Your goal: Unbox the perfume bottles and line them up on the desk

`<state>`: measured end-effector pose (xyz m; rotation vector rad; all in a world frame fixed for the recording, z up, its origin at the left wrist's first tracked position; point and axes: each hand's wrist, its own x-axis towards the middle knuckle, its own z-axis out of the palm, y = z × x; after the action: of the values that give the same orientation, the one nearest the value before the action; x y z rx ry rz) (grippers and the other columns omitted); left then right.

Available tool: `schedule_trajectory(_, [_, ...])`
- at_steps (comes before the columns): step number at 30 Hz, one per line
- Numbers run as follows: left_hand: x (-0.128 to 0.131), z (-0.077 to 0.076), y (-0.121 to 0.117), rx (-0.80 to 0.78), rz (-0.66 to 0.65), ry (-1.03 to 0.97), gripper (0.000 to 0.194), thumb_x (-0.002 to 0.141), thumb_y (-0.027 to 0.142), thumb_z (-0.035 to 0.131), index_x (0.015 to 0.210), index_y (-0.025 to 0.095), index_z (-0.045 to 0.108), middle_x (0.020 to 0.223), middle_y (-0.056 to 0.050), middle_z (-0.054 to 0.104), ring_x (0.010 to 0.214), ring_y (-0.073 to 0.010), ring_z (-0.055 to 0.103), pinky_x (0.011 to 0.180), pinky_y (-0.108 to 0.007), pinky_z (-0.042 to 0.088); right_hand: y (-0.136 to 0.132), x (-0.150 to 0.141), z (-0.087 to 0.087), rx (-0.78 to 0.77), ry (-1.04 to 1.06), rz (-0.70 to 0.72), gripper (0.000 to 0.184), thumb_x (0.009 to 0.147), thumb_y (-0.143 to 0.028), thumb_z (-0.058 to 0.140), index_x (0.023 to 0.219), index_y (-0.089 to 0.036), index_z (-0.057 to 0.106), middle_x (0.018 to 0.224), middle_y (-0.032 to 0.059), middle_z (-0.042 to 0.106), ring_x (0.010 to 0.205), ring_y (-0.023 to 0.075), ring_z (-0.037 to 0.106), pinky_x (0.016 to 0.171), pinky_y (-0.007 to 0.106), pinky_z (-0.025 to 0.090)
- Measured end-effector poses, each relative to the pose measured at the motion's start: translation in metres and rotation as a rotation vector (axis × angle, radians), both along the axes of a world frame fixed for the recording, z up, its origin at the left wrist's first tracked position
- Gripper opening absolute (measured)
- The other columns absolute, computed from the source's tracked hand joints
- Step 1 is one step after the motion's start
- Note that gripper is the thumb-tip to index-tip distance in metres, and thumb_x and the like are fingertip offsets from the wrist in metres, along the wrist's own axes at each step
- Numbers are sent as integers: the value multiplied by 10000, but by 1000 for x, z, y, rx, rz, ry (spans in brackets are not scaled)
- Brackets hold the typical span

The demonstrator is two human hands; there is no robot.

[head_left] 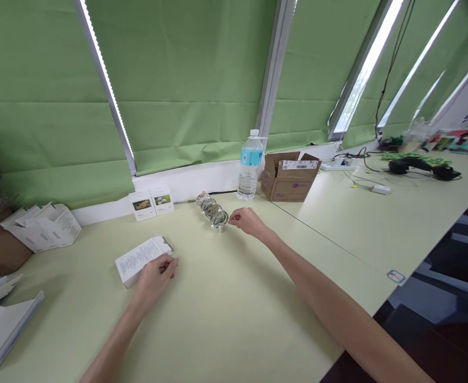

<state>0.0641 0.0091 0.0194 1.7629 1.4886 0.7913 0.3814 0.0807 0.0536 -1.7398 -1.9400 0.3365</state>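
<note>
Row of round, shiny, clear-looking pieces (212, 210) on the desk (226, 314), mid-scene, left of the water bottle (249, 170); pieces sit close together, line slants from far left to near right, greenish and golden tones inside, exact contents too small to tell. Right hand (252, 221) is at the near right end of the row: thumb and fingers drawn close together, tips at the edge of the nearest piece; can't tell if the grip is closed on it or only beside it. Left hand (154, 276) is at the near right side of a white box (143, 259), which lies flat, printed with small grey text, one end toward the far right. Left fingers curl inward, grip nearly closed; contact with the box overlaps in view, can't tell if anything is held. Two small white picture cards (151, 204) stand far left of the row; open brown carton (290, 178) right of the bottle.
</note>
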Motion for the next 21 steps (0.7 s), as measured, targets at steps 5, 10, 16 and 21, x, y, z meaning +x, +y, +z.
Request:
schedule_trajectory(5, [0,0,1,12,7,18,392,790,553,493,677,188,579,580,17,547,480,-116,437,498,-235,327,-3,-1,-16,5,33,-34,180,766,-170,587,893,-147,712,749,39,716,670,144,643,620,211,442])
schedule_trajectory(10, [-1,-4,1,21,15,27,390,801,553,486,686,193,582,587,24,550,469,-109,425,498,-232,325,-4,-5,-22,34,28,-55,175,780,-199,600,919,-164,700,841,58,724,744,162,650,649,221,436])
schedule_trajectory(16, [-2,-9,1,19,24,23,427,806,590,475,725,188,593,611,8,553,485,-118,425,500,-237,333,-5,-11,-29,75,-1,-49,115,791,-250,610,838,-184,693,794,37,711,751,165,625,669,225,408])
schedule_trajectory(21, [-3,-10,1,14,18,50,422,830,580,452,728,191,578,625,9,543,504,-117,426,506,-233,328,-5,-14,-34,85,-12,-48,145,812,-205,565,867,-183,697,819,36,712,753,161,617,684,223,399])
